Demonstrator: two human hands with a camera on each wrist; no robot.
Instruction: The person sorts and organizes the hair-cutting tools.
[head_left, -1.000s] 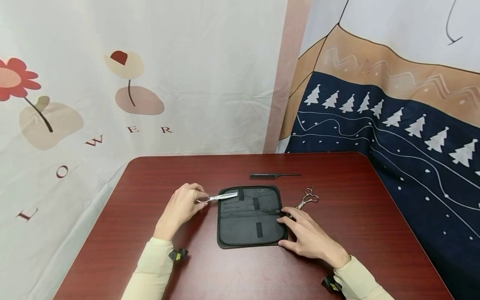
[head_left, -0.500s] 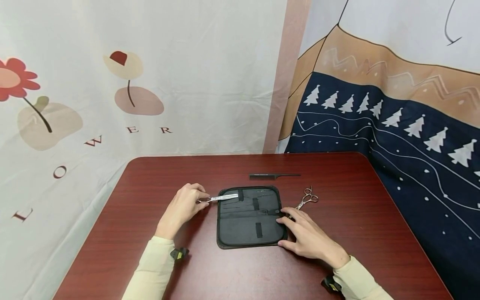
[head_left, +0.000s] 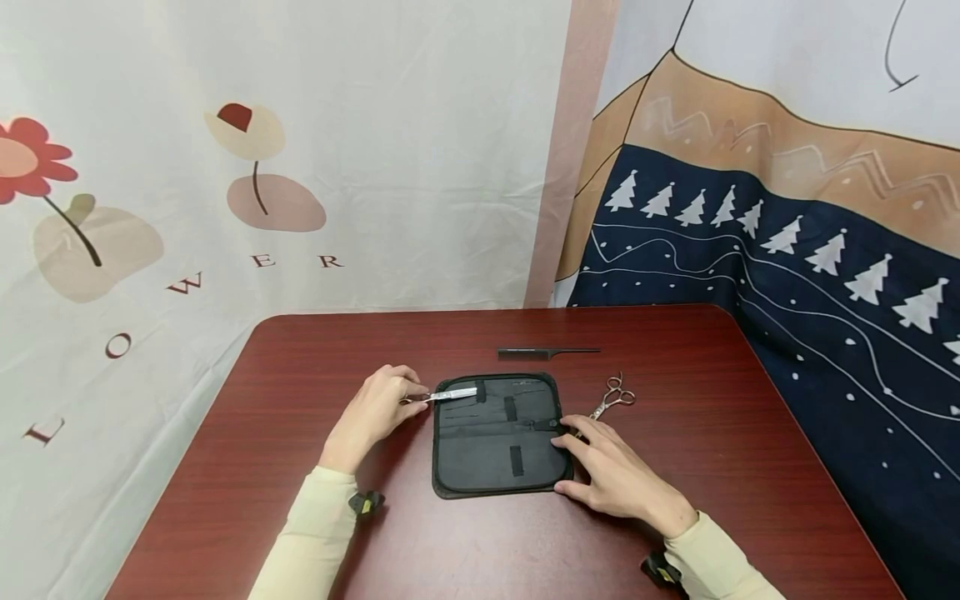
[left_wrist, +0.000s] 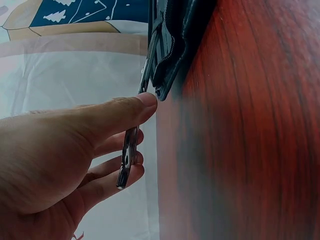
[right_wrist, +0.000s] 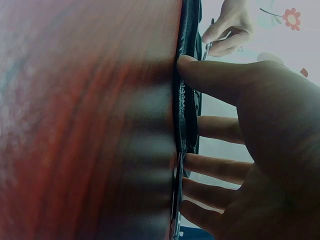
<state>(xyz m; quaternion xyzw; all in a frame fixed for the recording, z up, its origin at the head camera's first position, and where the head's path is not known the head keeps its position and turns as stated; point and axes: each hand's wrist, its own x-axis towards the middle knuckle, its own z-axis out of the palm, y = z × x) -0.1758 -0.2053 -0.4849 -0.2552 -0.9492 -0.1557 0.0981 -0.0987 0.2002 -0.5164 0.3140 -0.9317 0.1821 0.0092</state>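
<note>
I see the scissors (head_left: 447,394) pushed a little further right into the black case (head_left: 501,435) than a second ago; my left hand (head_left: 377,410) pinches their handles; my right hand (head_left: 609,473), fingers spread, presses the case's right edge. Second scissors (head_left: 613,397) lie just right; a comb (head_left: 547,353) lies beyond; the table (head_left: 300,467) has open room left and near.

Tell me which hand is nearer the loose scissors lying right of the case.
Right. The right hand rests beside the loose scissors, fingertips at their blades; the left hand is across the case.
</note>
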